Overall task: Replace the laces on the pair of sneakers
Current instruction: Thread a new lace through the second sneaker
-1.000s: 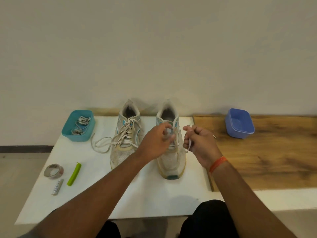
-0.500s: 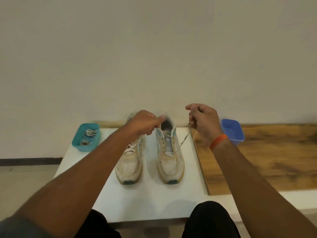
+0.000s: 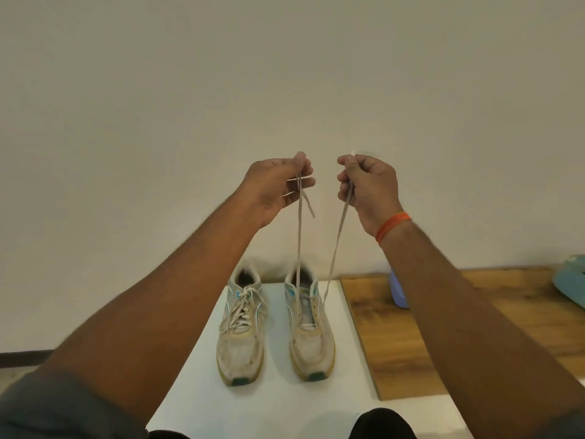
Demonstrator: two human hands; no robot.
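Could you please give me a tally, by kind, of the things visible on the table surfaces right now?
Worn white sneakers with teal trim: 2, the laced left one and the right one, its grey lace held up by the left hand and right hand
Blue plastic tubs: 1, mostly hidden
Teal things at the right edge: 1
Total: 4

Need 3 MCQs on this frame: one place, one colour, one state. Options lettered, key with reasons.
1. Where does the right sneaker stand?
A. white board
B. wooden board
C. floor

2. What colour is the band on the right wrist?
A. green
B. orange
C. black

3. What state is the lace in?
A. tied in a bow
B. lying on the table
C. both ends held up, one in the left hand, one in the right hand

Key: 1 A, it stands on the white board beside the left sneaker. 2 B, orange shows at the wrist. 3 C, both strands rise from the eyelets to the fingers.
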